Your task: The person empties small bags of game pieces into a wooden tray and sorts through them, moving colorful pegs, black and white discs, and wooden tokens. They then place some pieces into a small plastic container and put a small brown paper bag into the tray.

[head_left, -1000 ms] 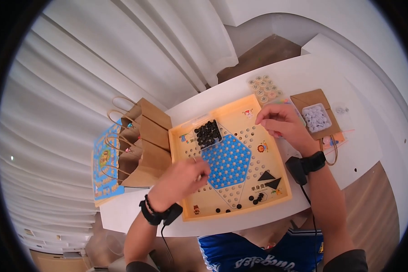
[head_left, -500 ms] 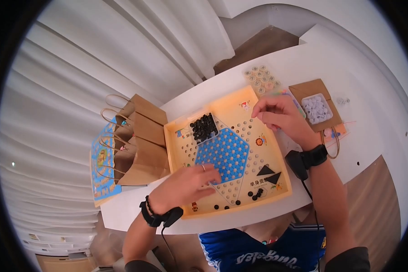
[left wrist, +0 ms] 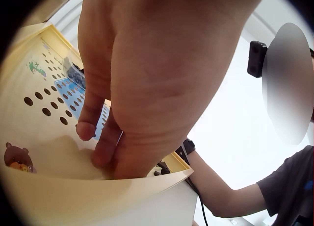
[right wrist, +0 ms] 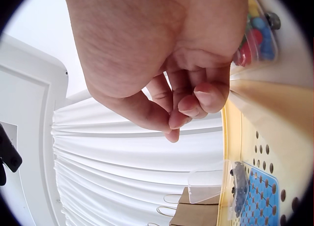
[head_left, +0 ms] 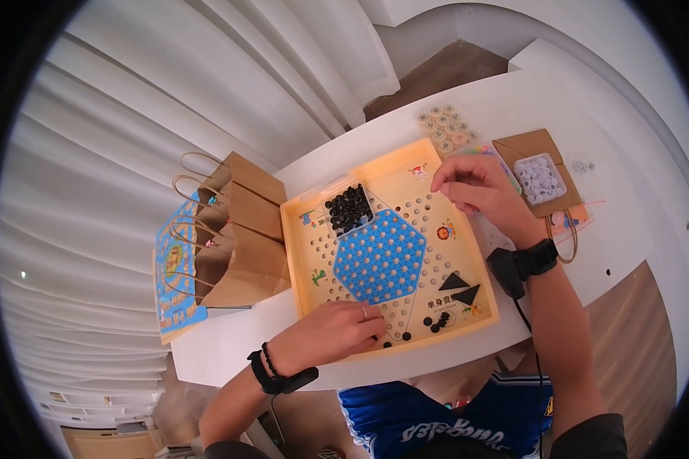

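At the near edge of the yellow tray [head_left: 288, 252], the left hand [head_left: 333, 333] reaches down with bent fingers beside a small black piece [head_left: 374, 337]. Its fingertips are partly hidden in the left wrist view, so a grip cannot be made out. Over the tray's right side hangs the right hand [head_left: 486, 191], fingers loosely curled; in the right wrist view the thumb lies close to the fingertips, with no object visible between them. A blue hexagonal grid [head_left: 380, 256] with holes fills the tray's middle, and a clear box of black pieces [head_left: 350, 208] stands at its upper left.
Brown paper bags [head_left: 245, 229] stand left of the tray. To the right are a box of white pieces [head_left: 540, 180] on a flat paper bag and a box of colourful pieces [right wrist: 260, 39]. Round wooden discs [head_left: 445, 126] lie behind. Black triangles [head_left: 465, 294] rest in the tray.
The left hand has moved down and right from over the grid to the tray's near edge, among the black pieces. The right hand has hardly moved.
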A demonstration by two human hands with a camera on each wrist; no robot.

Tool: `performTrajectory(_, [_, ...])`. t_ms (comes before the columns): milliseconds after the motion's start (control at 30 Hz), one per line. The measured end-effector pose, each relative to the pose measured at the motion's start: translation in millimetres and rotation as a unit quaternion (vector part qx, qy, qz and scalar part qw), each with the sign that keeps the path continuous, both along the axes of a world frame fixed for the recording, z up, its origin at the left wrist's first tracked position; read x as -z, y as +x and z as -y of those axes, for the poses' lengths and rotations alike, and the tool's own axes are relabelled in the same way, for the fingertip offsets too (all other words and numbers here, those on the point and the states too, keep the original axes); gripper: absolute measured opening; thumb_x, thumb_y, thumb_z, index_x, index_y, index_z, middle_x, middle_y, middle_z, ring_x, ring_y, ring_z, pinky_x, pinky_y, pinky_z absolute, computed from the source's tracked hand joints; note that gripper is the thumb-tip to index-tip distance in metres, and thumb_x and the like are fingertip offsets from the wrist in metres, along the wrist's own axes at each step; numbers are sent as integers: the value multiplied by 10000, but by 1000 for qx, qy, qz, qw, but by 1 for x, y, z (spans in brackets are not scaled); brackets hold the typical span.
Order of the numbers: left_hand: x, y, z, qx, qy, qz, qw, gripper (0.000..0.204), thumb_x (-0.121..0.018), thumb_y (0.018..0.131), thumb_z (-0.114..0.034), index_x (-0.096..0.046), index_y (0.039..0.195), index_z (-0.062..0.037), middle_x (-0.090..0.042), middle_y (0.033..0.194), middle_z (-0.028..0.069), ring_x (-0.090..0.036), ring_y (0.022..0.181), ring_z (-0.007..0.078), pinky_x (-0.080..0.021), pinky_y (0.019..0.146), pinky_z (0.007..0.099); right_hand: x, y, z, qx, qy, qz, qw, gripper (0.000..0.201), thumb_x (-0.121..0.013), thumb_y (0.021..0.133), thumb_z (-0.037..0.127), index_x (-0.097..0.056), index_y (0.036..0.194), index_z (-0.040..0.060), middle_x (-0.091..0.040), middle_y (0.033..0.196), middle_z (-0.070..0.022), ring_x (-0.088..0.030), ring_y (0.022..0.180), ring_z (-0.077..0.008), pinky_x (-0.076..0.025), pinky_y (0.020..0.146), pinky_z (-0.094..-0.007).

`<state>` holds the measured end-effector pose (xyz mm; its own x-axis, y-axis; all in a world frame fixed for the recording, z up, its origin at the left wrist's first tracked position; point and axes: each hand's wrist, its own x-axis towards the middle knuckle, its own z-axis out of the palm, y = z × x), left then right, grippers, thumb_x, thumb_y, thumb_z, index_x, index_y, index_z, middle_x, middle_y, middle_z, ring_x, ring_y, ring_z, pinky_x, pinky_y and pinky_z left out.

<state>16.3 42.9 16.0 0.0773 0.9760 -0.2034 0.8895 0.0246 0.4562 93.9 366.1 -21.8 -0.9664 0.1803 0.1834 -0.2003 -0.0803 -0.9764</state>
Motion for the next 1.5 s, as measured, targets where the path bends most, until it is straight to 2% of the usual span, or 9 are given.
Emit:
performTrajectory(133, [-3,7,-12,-35,52,50,997,111,-715,902,-114,-672,995,-73,-664,958,87,-676,875,309,-565,775,416,-1,1,1,0,-9,-9,1000,82,-641,957,45,-714,948,9,-566,731,56,-479,610,-4,-340,545,-192])
performTrajectory(233, [-4,12,-30,-7,51,75,996,112,-706,910,-107,-679,1012,-69,-666,962,97,-679,878,314,-567,764,415,1,-1,-1,-1,-1,-3,1000,81,-640,957,36,-715,949,6,-582,746,47,-484,609,-4,-347,544,-192])
performTrajectory(467, [7,13,-41,54,24,61,996,153,-690,925,-139,-671,1053,-58,-666,985,108,-684,919,318,-565,784,409,1,0,0,1,-6,-7,1000,80,-636,946,12,-715,951,5,-595,765,45,-477,611,-5,-345,543,-192])
performTrajectory(633, [11,13,-37,69,28,-54,996,160,-668,915,-158,-662,1023,-41,-637,952,109,-682,931,305,-564,789,400,3,-2,0,2,-3,-10,1000,81,-636,944,9,-716,954,2,-594,763,45,-476,618,-5,-345,543,-193])
performTrajectory(967, [7,11,-39,49,22,-26,998,142,-711,867,-130,-623,937,-44,-610,891,104,-680,877,299,-569,753,415,3,-2,1,4,3,-8,1000,82,-636,947,11,-716,962,2,-586,759,47,-470,618,-8,-342,544,-195])
performTrajectory(1067, [5,13,-40,37,31,-19,999,147,-722,872,-129,-639,965,-51,-610,891,102,-679,868,303,-571,742,420,3,-1,1,4,2,-9,1000,83,-637,947,11,-717,964,0,-580,755,48,-469,618,-8,-340,544,-196])
performTrajectory(1233, [0,16,-47,62,-3,30,998,184,-632,941,-161,-670,1102,-81,-661,962,116,-696,941,321,-576,780,425,4,-2,1,5,6,-11,1000,83,-637,946,11,-716,964,-7,-575,751,50,-469,618,-7,-339,545,-195])
performTrajectory(1367, [-1,17,-50,72,-21,22,997,171,-616,950,-160,-658,1093,-77,-653,956,119,-695,940,322,-576,793,414,4,-2,1,6,10,-9,1000,83,-639,940,11,-717,963,-8,-574,748,50,-470,617,-6,-338,545,-195])
performTrajectory(1500, [-2,21,-47,78,-9,-46,996,132,-622,937,-139,-649,1035,-56,-616,945,112,-684,908,313,-569,789,407,5,-2,1,5,11,-9,1000,84,-640,939,12,-720,962,-2,-576,748,51,-470,617,-6,-338,545,-195])
